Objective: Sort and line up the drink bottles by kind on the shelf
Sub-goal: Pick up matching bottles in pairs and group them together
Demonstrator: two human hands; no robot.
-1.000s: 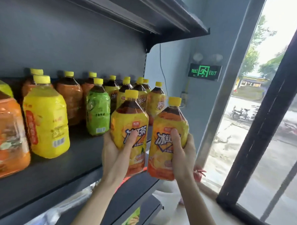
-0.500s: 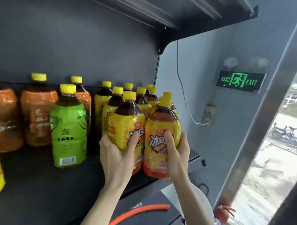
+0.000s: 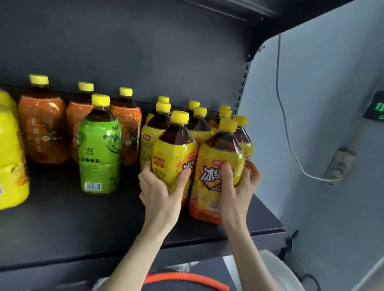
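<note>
Two yellow-labelled iced tea bottles with yellow caps stand at the front right of the dark shelf (image 3: pixel 74 232). My left hand (image 3: pixel 161 192) grips the left bottle (image 3: pixel 175 153) around its lower body. My right hand (image 3: pixel 237 190) grips the right bottle (image 3: pixel 216 170), thumb across the label. Several more bottles of the same kind (image 3: pixel 198 126) stand in rows right behind them. One green-labelled bottle (image 3: pixel 99 146) stands alone to the left, in front of three orange-labelled bottles (image 3: pixel 43 127).
A large yellow bottle (image 3: pixel 5 160) fills the left edge. The shelf ends on the right at a slotted upright (image 3: pixel 243 81). Beyond it is a grey wall with a white cable (image 3: pixel 283 109) and a green exit sign (image 3: pixel 381 108). A white bucket (image 3: pixel 278 276) sits below.
Both hands carried the two iced tea bottles from in front of the shelf onto its right end, up against the rows of the same kind. The view swung left and closer.
</note>
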